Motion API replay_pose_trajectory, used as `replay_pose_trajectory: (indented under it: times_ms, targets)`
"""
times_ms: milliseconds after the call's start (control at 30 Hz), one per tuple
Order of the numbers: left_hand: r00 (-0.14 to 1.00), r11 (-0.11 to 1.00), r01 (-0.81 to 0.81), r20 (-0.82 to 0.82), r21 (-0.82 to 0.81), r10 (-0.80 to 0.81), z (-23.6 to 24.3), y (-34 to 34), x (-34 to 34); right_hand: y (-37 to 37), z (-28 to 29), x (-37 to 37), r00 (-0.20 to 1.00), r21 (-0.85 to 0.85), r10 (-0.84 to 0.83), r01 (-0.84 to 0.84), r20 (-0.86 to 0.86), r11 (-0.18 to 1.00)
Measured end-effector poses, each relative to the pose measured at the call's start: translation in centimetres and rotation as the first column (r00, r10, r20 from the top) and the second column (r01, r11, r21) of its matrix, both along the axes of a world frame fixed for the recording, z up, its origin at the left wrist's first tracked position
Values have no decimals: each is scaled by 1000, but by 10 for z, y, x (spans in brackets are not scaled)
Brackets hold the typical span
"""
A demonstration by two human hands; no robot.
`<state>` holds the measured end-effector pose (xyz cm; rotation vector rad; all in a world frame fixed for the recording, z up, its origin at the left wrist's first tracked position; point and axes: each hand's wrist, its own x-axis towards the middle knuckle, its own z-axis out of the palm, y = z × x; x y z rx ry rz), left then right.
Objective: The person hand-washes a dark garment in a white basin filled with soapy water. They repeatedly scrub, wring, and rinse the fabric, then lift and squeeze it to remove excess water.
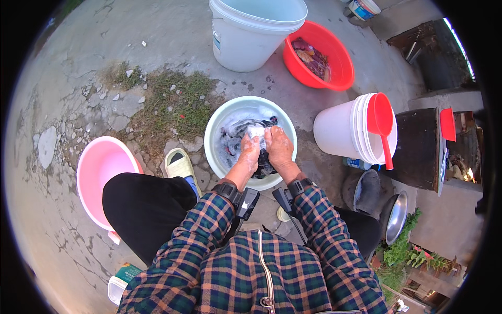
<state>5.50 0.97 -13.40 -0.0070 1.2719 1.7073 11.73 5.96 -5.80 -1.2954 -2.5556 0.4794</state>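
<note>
In front of me stands a pale green basin [210, 137] of sudsy water with dark wet laundry [230, 144] in it. My left hand [250, 153] and my right hand [278, 144] are close together over the basin, both closed on a white, foam-covered cloth [255, 132]. Fingers and suds hide much of the cloth, so its shape cannot be made out. Dark fabric lies right below my hands, partly in the water. Suds also cling to my fingers.
A pink basin [83, 178] stands left beside my knee. Ahead are a big white bucket [243, 49] and a red basin [342, 60] holding clothes. On the right, a red ladle [379, 115] rests on a white bucket [334, 125], near a metal bowl [396, 217]. Broken concrete lies left.
</note>
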Motion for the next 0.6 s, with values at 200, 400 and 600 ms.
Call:
replay_pose_trajectory:
  times_ms: [200,400,600]
  targets:
    - [981,988,62,-172,-144,-87,7,-3,-17,-25,-12,16,985,-104,108,-123,-136,987]
    - [686,931,225,-631,-288,-361,38,2,-11,59,-16,36,994,-245,-11,-15,-107,970]
    - [207,956,244,-954,-162,-214,54,-7,-1,83,-6,16,996,-671,-81,34,-39,741]
